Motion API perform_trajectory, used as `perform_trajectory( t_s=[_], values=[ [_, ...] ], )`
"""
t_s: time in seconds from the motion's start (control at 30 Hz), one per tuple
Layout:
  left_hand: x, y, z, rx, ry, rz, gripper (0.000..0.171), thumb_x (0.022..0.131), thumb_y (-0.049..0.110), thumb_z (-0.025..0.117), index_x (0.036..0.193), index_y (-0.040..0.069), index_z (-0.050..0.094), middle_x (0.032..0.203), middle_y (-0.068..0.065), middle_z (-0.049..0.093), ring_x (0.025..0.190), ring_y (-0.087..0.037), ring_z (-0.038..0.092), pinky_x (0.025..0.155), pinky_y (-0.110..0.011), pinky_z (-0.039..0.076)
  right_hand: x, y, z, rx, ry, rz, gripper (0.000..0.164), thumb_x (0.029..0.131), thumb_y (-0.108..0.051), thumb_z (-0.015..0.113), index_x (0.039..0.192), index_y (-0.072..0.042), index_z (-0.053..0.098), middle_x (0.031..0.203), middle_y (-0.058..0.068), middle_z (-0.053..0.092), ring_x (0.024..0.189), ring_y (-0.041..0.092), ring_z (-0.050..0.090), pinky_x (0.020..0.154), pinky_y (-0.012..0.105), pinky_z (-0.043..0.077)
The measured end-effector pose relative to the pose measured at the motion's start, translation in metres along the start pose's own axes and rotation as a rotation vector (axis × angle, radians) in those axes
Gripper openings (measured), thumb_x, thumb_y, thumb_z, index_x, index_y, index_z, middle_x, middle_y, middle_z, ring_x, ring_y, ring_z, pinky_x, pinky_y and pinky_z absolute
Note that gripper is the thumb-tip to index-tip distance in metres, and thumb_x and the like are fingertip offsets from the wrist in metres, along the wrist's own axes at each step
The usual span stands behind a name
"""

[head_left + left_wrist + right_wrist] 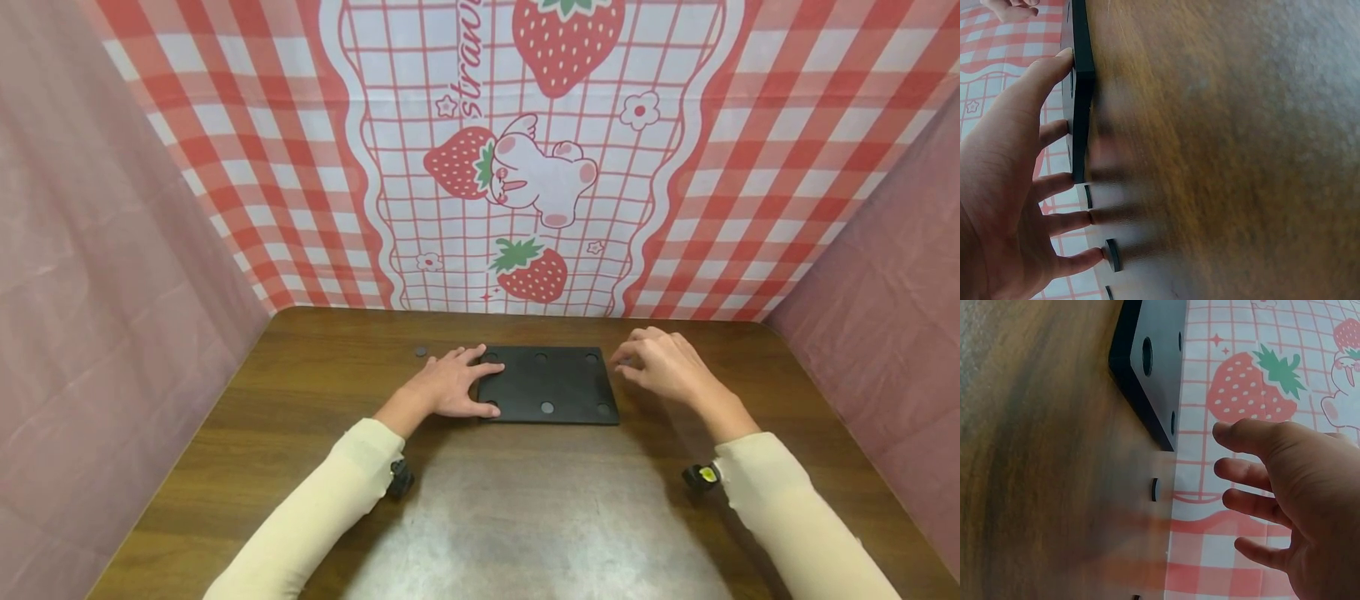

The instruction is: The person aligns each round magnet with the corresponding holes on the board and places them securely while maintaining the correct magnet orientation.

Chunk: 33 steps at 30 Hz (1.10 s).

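Left hand (453,385) lies spread at the plate's left end, fingers apart, thumb and index on the top; it rests there rather than clamping. Right hand (663,362) hangs just beside the right end, fingers loosely bent, with gaps between them. The black plate (536,383) lies flat on the table (480,475) between the hands; six round holes (542,357) run in two rows of three along its long edges, the near middle one showing paler. Small dark discs (1112,255) sit by the left hand's outer fingers; whether the little finger touches one I cannot tell. Another disc (1155,489) lies off the plate's right end. On the cloth (405,167) "straw" reads sideways, cut off at the top. The table's back edge, near the plate, meets that cloth; the widest room is on the person's side, with narrower strips toward the pink curtains (112,250)
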<state>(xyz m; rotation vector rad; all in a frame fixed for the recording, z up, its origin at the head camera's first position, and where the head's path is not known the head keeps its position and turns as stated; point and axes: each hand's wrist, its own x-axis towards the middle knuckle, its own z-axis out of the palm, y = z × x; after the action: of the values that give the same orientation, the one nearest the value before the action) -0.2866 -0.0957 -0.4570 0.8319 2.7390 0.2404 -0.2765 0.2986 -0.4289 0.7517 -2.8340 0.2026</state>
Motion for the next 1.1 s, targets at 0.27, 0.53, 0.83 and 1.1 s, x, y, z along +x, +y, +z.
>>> perform_trajectory(
  t_s=[0.27, 0.53, 0.83, 1.1],
  values=[
    [0.0, 0.0, 0.001, -0.004, -0.007, -0.008, 0.086, 0.101, 0.072, 0.071, 0.175, 0.042, 0.041, 0.192, -0.004, 0.021, 0.176, -0.044, 0.026, 0.132, -0.08, 0.031, 0.004, 0.004, -0.001, 0.007, 0.003, 0.038, 0.018, 0.093, -0.018, 0.092, 0.111, -0.016, 0.09, 0.105, 0.007, 0.08, 0.098, 0.031, 0.072, 0.073, 0.04, 0.05],
    [0.001, -0.001, 0.002, -0.006, -0.003, -0.006, 0.085, 0.101, 0.073, 0.07, 0.175, 0.042, 0.041, 0.192, -0.004, 0.021, 0.176, -0.045, 0.026, 0.132, -0.081, 0.031, 0.006, 0.008, 0.001, 0.015, -0.003, 0.07, 0.024, 0.094, -0.019, 0.09, 0.117, -0.014, 0.089, 0.11, 0.01, 0.081, 0.1, 0.033, 0.074, 0.071, 0.039, 0.051],
    [0.001, -0.001, 0.002, -0.006, -0.004, -0.005, 0.085, 0.101, 0.073, 0.07, 0.175, 0.042, 0.041, 0.192, -0.005, 0.022, 0.176, -0.045, 0.026, 0.132, -0.081, 0.031, 0.009, 0.015, 0.006, 0.018, -0.009, 0.102, 0.034, 0.094, -0.02, 0.09, 0.127, -0.013, 0.086, 0.116, 0.014, 0.082, 0.094, 0.03, 0.073, 0.066, 0.038, 0.051],
    [0.002, -0.001, 0.001, -0.007, 0.0, -0.003, 0.086, 0.101, 0.072, 0.07, 0.175, 0.042, 0.041, 0.192, -0.004, 0.021, 0.176, -0.045, 0.026, 0.132, -0.08, 0.031, 0.011, 0.019, 0.011, 0.043, -0.034, 0.143, 0.038, 0.095, -0.02, 0.088, 0.131, -0.012, 0.084, 0.125, 0.019, 0.082, 0.091, 0.028, 0.072, 0.069, 0.042, 0.055]
  ],
)
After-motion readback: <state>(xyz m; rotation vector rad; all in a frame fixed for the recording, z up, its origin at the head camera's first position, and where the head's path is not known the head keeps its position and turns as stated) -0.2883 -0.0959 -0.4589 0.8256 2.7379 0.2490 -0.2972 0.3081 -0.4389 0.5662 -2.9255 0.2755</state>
